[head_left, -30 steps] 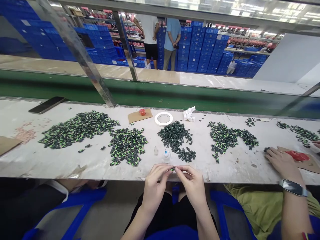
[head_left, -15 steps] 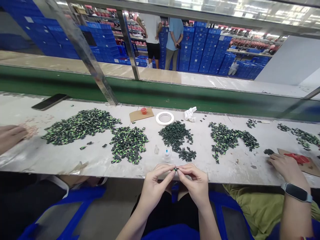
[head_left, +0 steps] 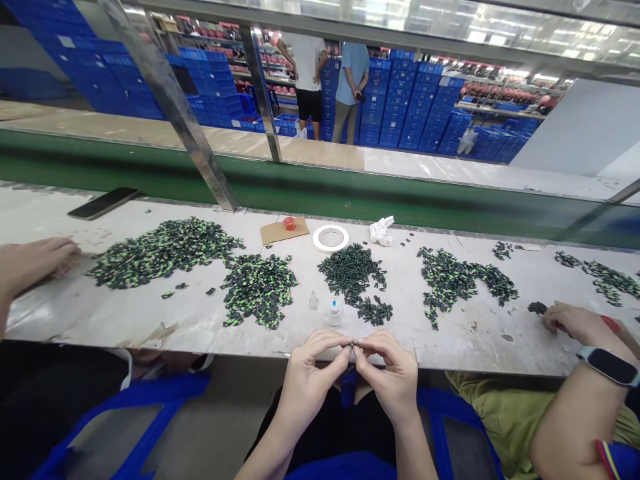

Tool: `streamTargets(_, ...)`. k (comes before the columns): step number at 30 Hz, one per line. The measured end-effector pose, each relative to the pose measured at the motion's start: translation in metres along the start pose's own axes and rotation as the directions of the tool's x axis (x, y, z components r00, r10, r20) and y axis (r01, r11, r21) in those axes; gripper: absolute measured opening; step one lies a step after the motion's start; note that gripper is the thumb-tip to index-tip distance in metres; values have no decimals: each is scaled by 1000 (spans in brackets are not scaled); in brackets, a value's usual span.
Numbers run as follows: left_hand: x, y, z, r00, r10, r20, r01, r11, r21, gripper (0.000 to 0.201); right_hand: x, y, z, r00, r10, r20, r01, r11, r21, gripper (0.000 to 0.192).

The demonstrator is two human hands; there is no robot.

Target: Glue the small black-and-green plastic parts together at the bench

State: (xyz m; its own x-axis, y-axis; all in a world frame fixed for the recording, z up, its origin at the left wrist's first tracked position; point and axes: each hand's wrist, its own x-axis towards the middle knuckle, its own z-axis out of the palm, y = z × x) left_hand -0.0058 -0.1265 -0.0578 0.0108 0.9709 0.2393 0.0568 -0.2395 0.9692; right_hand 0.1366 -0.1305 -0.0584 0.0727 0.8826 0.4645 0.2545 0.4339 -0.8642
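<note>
Small part, pinched btwn L grip, R grip

Tabletop: worn whitish surface. Landmark = white tape ring, far-centre. Just left of ring: cardboard scrap w/ red cap on it. Just right: crumpled white tissue. Directly nearer than ring: dark parts pile, small glue bottle near its front. Left of ring: green-black pile, bigger pile beyond; phone far left. Right of ring: another pile.
</note>
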Motion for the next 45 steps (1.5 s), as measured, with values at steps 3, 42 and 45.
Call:
streamTargets(3, -2, 2, 4, 1000, -2, -27, 2, 1000, 12, 10, -6, 6, 1, 997, 76, -16, -76, 997, 13, 25)
streamTargets(42, 43, -52, -77, 938, 270, -219, -66, 756, 651, 16, 21, 65, -76, 850, 172, -497, -405, 817, -410, 47)
streamTargets(45, 62, -70, -81, 943, 290, -162, -82, 676, 732, 23, 22, 65, -55, 942, 36, -334, -235, 781, -578, 56)
